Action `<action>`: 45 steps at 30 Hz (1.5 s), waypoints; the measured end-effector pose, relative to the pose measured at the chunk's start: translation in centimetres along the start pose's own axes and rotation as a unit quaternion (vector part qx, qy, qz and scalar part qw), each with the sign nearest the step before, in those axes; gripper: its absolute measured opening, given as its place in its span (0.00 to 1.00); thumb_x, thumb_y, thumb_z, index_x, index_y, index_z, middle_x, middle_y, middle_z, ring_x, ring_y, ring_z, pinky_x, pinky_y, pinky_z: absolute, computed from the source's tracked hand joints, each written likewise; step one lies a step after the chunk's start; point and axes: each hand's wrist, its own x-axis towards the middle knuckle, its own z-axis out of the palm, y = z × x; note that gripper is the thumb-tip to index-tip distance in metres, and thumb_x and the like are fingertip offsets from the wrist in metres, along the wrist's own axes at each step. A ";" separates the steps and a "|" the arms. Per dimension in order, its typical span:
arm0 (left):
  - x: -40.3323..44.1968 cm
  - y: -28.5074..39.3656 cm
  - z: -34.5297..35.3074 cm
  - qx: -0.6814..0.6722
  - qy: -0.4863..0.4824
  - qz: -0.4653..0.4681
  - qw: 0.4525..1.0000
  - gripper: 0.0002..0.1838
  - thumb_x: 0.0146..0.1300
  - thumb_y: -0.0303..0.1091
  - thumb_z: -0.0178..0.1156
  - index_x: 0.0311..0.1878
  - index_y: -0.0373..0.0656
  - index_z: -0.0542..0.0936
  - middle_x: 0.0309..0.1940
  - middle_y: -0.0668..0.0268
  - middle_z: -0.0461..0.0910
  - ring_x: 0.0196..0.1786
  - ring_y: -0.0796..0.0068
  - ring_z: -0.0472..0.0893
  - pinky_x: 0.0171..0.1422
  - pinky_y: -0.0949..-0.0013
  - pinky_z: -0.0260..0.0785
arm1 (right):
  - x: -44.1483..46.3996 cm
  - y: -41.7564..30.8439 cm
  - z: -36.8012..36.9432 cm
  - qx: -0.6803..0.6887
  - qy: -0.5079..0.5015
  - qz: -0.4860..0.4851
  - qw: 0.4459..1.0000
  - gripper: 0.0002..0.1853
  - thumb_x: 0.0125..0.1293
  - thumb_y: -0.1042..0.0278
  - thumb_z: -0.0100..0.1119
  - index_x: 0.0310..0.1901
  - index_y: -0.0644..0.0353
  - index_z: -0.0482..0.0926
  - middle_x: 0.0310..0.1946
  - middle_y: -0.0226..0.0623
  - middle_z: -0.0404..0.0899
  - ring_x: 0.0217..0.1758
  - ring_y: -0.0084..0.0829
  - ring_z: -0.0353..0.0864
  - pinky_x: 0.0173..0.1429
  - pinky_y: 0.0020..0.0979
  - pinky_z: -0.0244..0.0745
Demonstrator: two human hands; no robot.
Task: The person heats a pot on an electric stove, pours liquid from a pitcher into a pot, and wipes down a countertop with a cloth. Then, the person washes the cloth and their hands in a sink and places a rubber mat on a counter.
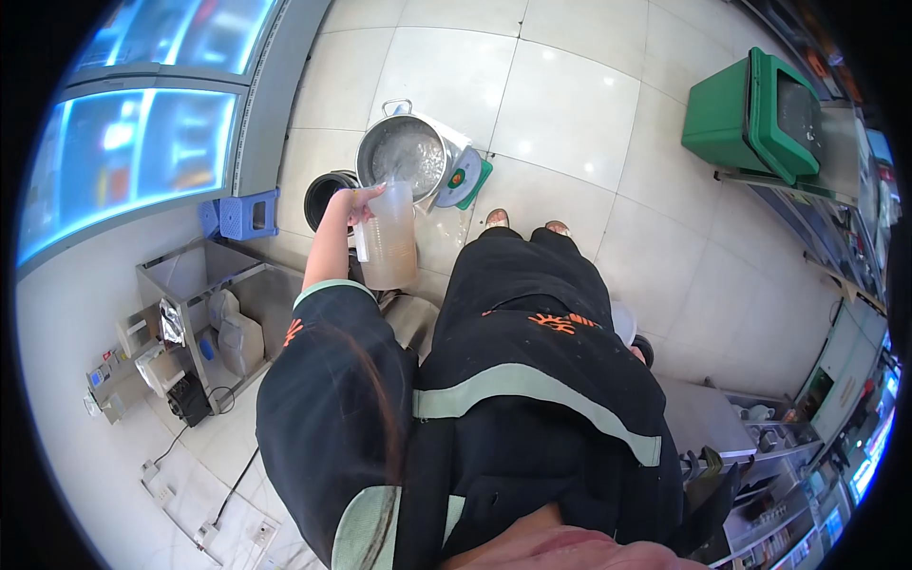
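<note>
One metal pot [368, 144], one plastic jug [390, 242], one green bin [722, 114], one black container [312, 202] beside pot, two shoes [497, 218].

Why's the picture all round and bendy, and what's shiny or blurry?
Head view: the lens bends the floor tiles and leaves black corners; the blue-white panels glow brightly with blurry insides; small white glare spots dot the tiles.

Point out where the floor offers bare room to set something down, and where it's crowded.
Bare tiled floor spreads between the pot and green bin, reaching back to the feet. It's crowded around the pot: black bucket beside it, green-edged item opposite, left hand holding the pitcher nearby.
</note>
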 end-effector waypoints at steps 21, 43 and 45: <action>-6.1 2.7 -1.5 0.199 0.062 0.041 0.977 0.36 0.51 0.73 0.47 0.31 0.43 0.75 0.18 0.66 0.70 0.19 0.75 0.68 0.27 0.70 0.61 | -0.9 -3.2 0.4 -0.011 -0.006 0.008 1.000 0.14 0.54 0.64 0.62 0.24 0.69 0.76 0.14 0.40 0.74 0.16 0.26 0.70 0.24 0.30 0.64; -3.9 5.6 -1.1 0.207 0.297 0.032 0.932 0.33 0.47 0.67 0.58 0.50 0.53 0.77 0.37 0.70 0.79 0.37 0.72 0.79 0.42 0.68 0.71 | -1.8 -2.1 0.9 0.026 -0.021 0.050 0.998 0.13 0.57 0.63 0.61 0.24 0.65 0.75 0.12 0.32 0.74 0.13 0.19 0.70 0.18 0.23 0.63; -5.1 5.3 -0.3 0.237 0.349 0.027 0.906 0.34 0.46 0.67 0.59 0.52 0.55 0.76 0.45 0.71 0.78 0.45 0.73 0.79 0.48 0.69 0.70 | -1.8 -1.4 1.5 0.043 -0.019 0.056 0.997 0.13 0.56 0.63 0.62 0.23 0.64 0.75 0.12 0.32 0.74 0.13 0.19 0.70 0.18 0.23 0.63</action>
